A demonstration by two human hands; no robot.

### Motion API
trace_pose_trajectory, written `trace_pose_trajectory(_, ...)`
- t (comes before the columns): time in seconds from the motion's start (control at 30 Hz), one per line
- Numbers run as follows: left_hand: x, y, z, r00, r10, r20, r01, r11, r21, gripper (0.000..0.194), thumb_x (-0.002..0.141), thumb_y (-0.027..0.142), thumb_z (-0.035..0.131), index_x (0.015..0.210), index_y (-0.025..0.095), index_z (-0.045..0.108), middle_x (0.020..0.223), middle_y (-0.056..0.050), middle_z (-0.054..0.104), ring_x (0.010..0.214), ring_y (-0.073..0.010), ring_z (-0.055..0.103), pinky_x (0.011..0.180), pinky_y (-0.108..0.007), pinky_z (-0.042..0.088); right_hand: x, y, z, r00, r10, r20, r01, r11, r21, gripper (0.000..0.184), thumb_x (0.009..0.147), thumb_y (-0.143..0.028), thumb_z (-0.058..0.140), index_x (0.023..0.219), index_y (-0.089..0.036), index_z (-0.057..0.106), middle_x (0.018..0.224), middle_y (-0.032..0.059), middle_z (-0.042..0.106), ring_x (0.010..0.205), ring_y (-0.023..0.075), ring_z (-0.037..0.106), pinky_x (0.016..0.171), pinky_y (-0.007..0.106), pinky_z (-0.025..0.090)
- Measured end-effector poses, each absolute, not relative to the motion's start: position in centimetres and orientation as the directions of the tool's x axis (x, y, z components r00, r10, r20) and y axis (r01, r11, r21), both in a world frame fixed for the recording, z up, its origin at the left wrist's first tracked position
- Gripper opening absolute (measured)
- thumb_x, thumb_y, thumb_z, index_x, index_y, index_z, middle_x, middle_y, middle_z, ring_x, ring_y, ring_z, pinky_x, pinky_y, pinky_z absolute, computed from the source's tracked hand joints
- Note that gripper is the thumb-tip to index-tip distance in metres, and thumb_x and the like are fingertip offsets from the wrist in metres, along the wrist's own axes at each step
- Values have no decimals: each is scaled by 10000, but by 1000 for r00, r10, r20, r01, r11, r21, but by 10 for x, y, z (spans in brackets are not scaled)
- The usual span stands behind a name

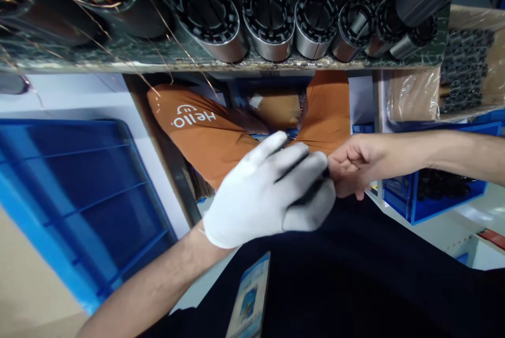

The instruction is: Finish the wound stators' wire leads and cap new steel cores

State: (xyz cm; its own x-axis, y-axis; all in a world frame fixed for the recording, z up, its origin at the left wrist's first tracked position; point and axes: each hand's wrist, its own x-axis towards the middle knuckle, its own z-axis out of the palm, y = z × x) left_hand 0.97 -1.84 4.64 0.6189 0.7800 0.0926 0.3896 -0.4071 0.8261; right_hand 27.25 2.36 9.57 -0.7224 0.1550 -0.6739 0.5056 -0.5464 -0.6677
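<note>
My left hand [272, 191] wears a white glove and is closed, its fingers curled toward my right hand. My bare right hand [355, 164] is pinched shut against the tips of the gloved fingers, over my dark-clothed lap [355, 275]. Whatever small dark item lies between the two hands is too hidden to name. Both hands hang below a workbench edge [158, 59] that carries rows of black and silver cylindrical motor parts [268, 22].
A blue plastic crate [79, 191] stands at the left. Orange-clothed legs with "Hello" print [205, 133] show under the bench. A cardboard box of dark parts [465, 70] and a blue bin [434, 196] sit at the right. A card badge [250, 301] hangs on my front.
</note>
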Motion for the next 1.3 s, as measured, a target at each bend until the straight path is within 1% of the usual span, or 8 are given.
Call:
trace_pose_trajectory(0.23, 7, -27, 38, 708, 604, -365, 138, 388, 911, 250, 1071, 443, 577, 1059, 240, 723, 871, -33, 769, 746, -246, 752, 697, -382, 651, 257, 24, 110, -781, 556, -286, 544, 379, -749, 448, 1158, -381, 506, 729, -256, 486, 772, -6, 498, 782, 185, 511, 802, 390, 494)
trace_pose_trajectory(0.4, 4, -23, 43, 538, 843, -15, 427, -257, 867, 174, 993, 318, 731, 1157, 259, 718, 1100, -42, 824, 1016, -266, 801, 1172, -528, 598, 273, 40, 117, -702, 550, -453, 592, 96, -800, 384, 970, -571, 883, 1022, -239, 698, 1234, 67, 709, 1143, 253, 679, 944, 400, 583)
trace_pose_trajectory(0.57, 6, -18, 48, 641, 738, 211, 324, -510, 797, 165, 994, 176, 643, 1080, 291, 725, 1067, -8, 844, 948, -247, 809, 1113, -529, 604, 273, 20, 89, -767, 147, -625, 456, -559, -692, 410, 1071, -576, 744, 898, -235, 597, 771, -52, 598, 676, 129, 570, 623, 271, 480)
trace_pose_trajectory(0.7, 6, -28, 43, 606, 795, -8, 341, -251, 906, 238, 932, 230, 731, 1167, 265, 712, 1096, -41, 822, 994, -266, 812, 997, -453, 638, 262, 7, 86, -785, 498, -368, 457, 66, -887, 363, 1164, -341, 612, 824, -240, 537, 695, -72, 481, 618, 116, 427, 625, 313, 354)
trace_pose_trajectory(0.83, -3, -38, 40, 609, 733, -303, 162, 260, 952, 332, 881, 299, 798, 1166, 232, 643, 1028, -17, 761, 884, -213, 752, 822, -344, 639, 268, 8, 99, -883, 463, 77, 357, 769, -530, 250, 1165, -129, 554, 1022, -269, 704, 743, -50, 588, 673, 165, 509, 683, 389, 395)
trace_pose_trajectory(1.0, -60, -41, 39, 337, 916, -218, -41, 246, 968, 425, 960, 350, 720, 1357, 245, 610, 1254, -114, 790, 1096, -289, 810, 943, -435, 677, 299, 4, 84, -691, 713, -118, 650, 541, -533, 508, 1140, -457, 683, 1604, -285, 572, 951, 50, 724, 778, 266, 708, 759, 449, 603)
trace_pose_trajectory(1.17, -140, -5, 30, -326, 924, 198, 491, -14, 871, 468, 1049, 428, 680, 1472, 285, 543, 1498, -120, 743, 1390, -307, 758, 1201, -505, 621, 281, -8, 60, -765, 627, -149, 583, 576, -573, 342, 1133, -340, 662, 1475, -341, 652, 1179, 74, 812, 1015, 304, 827, 862, 446, 682)
trace_pose_trajectory(1.3, -180, 63, -1, -388, 849, 359, 712, 29, 702, 552, 954, 292, 717, 1486, 253, 577, 1543, -152, 740, 1449, -346, 731, 1285, -556, 579, 217, 8, 71, -863, 493, -108, 473, 715, -515, 284, 1093, -172, 622, 1337, -288, 709, 1043, 42, 764, 900, 274, 768, 806, 435, 615)
